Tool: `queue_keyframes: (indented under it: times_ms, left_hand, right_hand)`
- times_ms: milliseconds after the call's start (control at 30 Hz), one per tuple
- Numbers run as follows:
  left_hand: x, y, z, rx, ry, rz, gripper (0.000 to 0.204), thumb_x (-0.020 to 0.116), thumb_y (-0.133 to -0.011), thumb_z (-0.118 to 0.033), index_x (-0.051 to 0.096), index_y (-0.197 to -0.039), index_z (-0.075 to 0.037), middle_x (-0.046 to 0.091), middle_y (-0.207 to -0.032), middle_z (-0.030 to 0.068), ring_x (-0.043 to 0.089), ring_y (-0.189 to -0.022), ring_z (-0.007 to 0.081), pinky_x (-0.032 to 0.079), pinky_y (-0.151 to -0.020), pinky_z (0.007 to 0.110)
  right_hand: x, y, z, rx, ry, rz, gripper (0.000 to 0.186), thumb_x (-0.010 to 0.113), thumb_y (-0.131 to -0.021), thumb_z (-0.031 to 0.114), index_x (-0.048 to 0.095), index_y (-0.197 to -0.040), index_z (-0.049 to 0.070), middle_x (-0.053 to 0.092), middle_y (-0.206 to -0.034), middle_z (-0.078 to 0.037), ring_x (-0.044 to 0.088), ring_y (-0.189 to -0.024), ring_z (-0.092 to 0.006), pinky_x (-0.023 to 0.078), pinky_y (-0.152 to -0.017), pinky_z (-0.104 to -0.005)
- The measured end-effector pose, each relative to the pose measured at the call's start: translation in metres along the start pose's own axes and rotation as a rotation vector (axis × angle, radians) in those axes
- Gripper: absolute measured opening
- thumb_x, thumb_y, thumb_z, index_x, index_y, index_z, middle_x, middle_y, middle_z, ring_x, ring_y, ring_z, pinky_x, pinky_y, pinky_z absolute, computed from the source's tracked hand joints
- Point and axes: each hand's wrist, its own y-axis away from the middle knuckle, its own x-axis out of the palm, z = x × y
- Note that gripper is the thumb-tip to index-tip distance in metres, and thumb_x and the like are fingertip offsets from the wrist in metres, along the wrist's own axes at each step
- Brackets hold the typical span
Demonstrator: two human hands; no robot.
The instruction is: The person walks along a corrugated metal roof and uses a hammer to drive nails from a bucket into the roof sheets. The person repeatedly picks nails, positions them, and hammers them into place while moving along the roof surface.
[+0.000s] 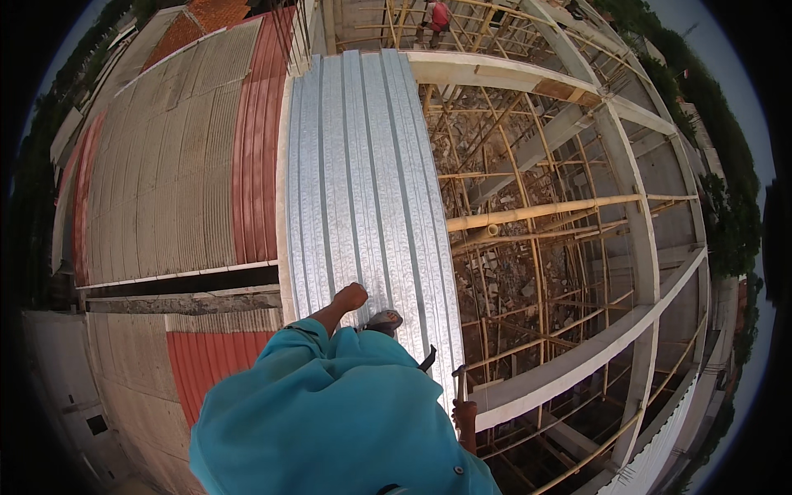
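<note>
Head view: hammer [460,384] juts beyond right hand [465,412], firmly clasped; left hand [353,297] fisted.

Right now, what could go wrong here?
A foot on the ribbed metal sheet might slip. The sheet's right edge looks unguarded, so a misstep could mean a fall into the bamboo scaffolding. The right hand grips a hammer near that edge; if dropped, it might fall through.

The right hand [465,412] grips a hammer [461,386], the left hand [351,297] hangs curled over silver roofing [363,181]! Off to the right, bamboo poles [544,212] crisscross above rubble [498,285].
</note>
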Motion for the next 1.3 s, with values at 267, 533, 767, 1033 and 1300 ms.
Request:
queue_keyframes:
  times_ms: [267, 533, 767, 1033, 1300]
  left_hand:
    - [-0.037, -0.030, -0.021, 0.235, -0.127, -0.006, 0.021, 0.056, -0.083, -0.011, 0.073, -0.095, -0.007, 0.070, -0.099, 0.0146, 0.065, -0.100, 0.0330, 0.053, -0.088, 0.044]
    - [-0.030, -0.050, -0.027, 0.237, 0.345, 0.082, 0.025, 0.053, -0.078, -0.001, 0.073, -0.091, -0.001, 0.070, -0.095, 0.0194, 0.067, -0.092, 0.0336, 0.053, -0.086, 0.041]
    - [-0.040, -0.069, -0.061, -0.130, 0.604, 0.435, 0.027, 0.054, -0.076, 0.002, 0.071, -0.096, -0.002, 0.062, -0.077, 0.0057, 0.047, -0.048, 0.0138, 0.036, -0.041, 0.032]
    - [-0.058, -0.101, -0.128, -0.086, 0.360, 0.546, 0.024, 0.052, -0.085, -0.017, 0.069, -0.097, -0.005, 0.050, -0.056, 0.0026, 0.041, -0.042, 0.0112, 0.031, -0.037, 0.030]
    - [-0.051, -0.129, -0.222, -0.003, 0.263, 0.618, 0.026, 0.045, -0.091, -0.020, 0.065, -0.102, -0.007, 0.046, -0.058, 0.0014, 0.035, -0.042, 0.0106, 0.027, -0.038, 0.028]
  right_hand:
    - [0.029, -0.041, -0.087, -0.225, 0.279, -0.277, 0.041, 0.069, -0.084, 0.029, 0.059, -0.055, 0.002, 0.058, -0.050, -0.009, 0.057, -0.040, -0.0193, 0.045, -0.040, -0.0380]
    - [0.019, 0.067, 0.001, 0.059, 0.254, -0.308, 0.052, 0.071, -0.080, 0.045, 0.068, -0.080, -0.007, 0.065, -0.078, -0.030, 0.067, -0.078, -0.0428, 0.052, -0.068, -0.0506]
    - [0.065, 0.129, -0.020, 0.461, -0.098, -0.314, 0.047, 0.071, -0.084, 0.039, 0.066, -0.098, -0.005, 0.069, -0.098, -0.026, 0.068, -0.094, -0.0408, 0.054, -0.081, -0.0486]
    - [0.127, 0.202, -0.046, 0.700, -0.300, -0.329, 0.046, 0.071, -0.083, 0.037, 0.066, -0.104, -0.003, 0.069, -0.104, -0.027, 0.068, -0.099, -0.0402, 0.054, -0.084, -0.0477]
    - [0.190, 0.210, -0.060, 0.819, -0.604, -0.396, 0.038, 0.068, -0.083, 0.030, 0.068, -0.102, -0.002, 0.069, -0.104, -0.025, 0.068, -0.098, -0.0390, 0.054, -0.084, -0.0476]
